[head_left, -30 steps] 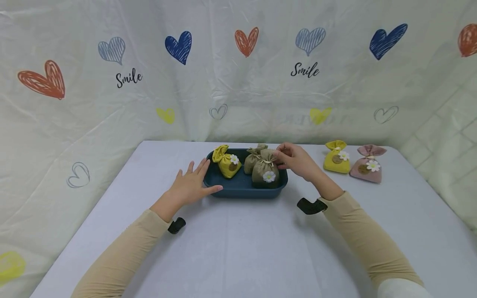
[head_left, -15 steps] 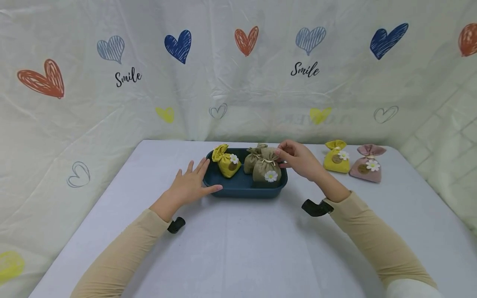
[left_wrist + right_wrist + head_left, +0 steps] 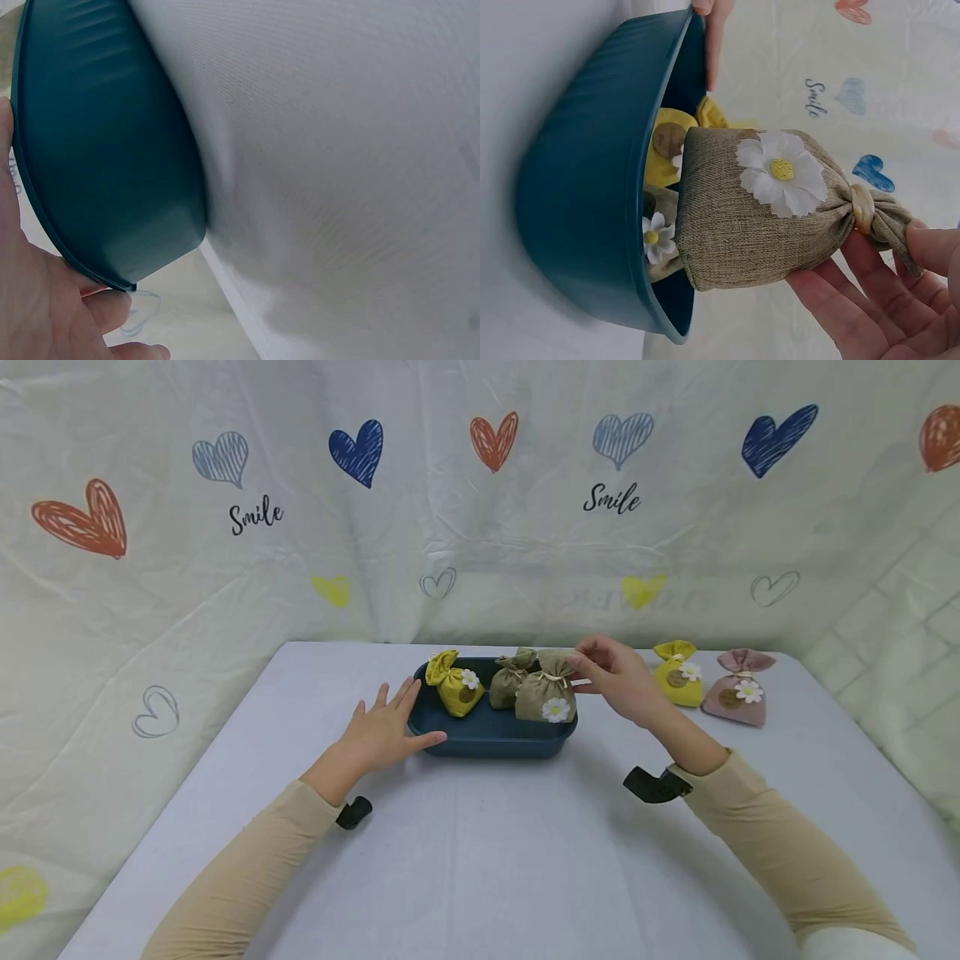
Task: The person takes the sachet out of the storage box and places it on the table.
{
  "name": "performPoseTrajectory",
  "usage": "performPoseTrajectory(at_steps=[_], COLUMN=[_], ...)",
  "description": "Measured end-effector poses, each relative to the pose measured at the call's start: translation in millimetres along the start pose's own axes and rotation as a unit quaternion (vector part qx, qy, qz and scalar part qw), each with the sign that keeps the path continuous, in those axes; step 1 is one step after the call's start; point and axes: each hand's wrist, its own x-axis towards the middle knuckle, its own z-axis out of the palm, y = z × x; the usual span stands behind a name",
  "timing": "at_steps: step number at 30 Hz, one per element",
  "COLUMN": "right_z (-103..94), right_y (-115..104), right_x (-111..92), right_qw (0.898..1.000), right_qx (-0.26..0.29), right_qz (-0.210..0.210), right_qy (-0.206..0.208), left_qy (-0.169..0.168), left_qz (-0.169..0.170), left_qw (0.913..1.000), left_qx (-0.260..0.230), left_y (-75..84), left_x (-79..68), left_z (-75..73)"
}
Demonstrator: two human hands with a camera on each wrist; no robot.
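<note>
Pinching the gathered neck of a khaki fabric bag [image 3: 543,700], the right hand [image 3: 618,683] supports the bag at the right end of a blue-green tub [image 3: 487,748]. The right grip is narrow: the thumb bears on one side of the gathered top, the fingers on the other. The right wrist view shows the base of the bag near rim level, with a white flower [image 3: 782,169] on its front face and a pale tie [image 3: 861,208] around its neck.

The left hand [image 3: 378,735] rests at the left end of the tub. The left grip is wide, with fingers spread, fingertips against the rim and thumb extended toward the front wall.

Inside the tub, a yellow bag [image 3: 459,693] leans at the left, its gathered top tilted toward the left end. A second khaki bag [image 3: 505,689] stands just behind and left of the held bag, which partly hides it.

The tub stands on a white worktop [image 3: 487,860]. To its right, near the rear edge, another yellow bag [image 3: 678,681] and a pink bag [image 3: 735,702] lie side by side. Behind the worktop hangs a pale backdrop [image 3: 480,527] printed with hearts and "Smile" lettering.
</note>
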Motion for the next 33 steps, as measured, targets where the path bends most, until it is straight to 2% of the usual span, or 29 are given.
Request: performPoseTrajectory(at_steps=[11, 17, 23, 33], right_z=[-16.7, -25.5, -32.4, -50.1], right_y=[-2, -3, 1, 15], right_x=[-14, -21, -28, -42], right_qw=[0.999, 0.999, 0.998, 0.996], right_qx=[0.024, 0.0, -0.008, 0.013], right_qz=[-0.022, -0.03, -0.029, -0.033], right_qy=[0.021, 0.035, 0.051, 0.088], left_qy=[0.006, 0.006, 0.005, 0.007], left_qz=[0.001, 0.0, -0.003, 0.0], left_qw=[1.0, 1.0, 1.0, 1.0], left_qx=[0.003, 0.003, 0.002, -0.003], left_y=[0.8, -0.5, -2.1, -0.8], left_x=[-1.1, -1.2, -1.7, -0.8], left_z=[-3.0, -1.7, 1.7, 0.8])
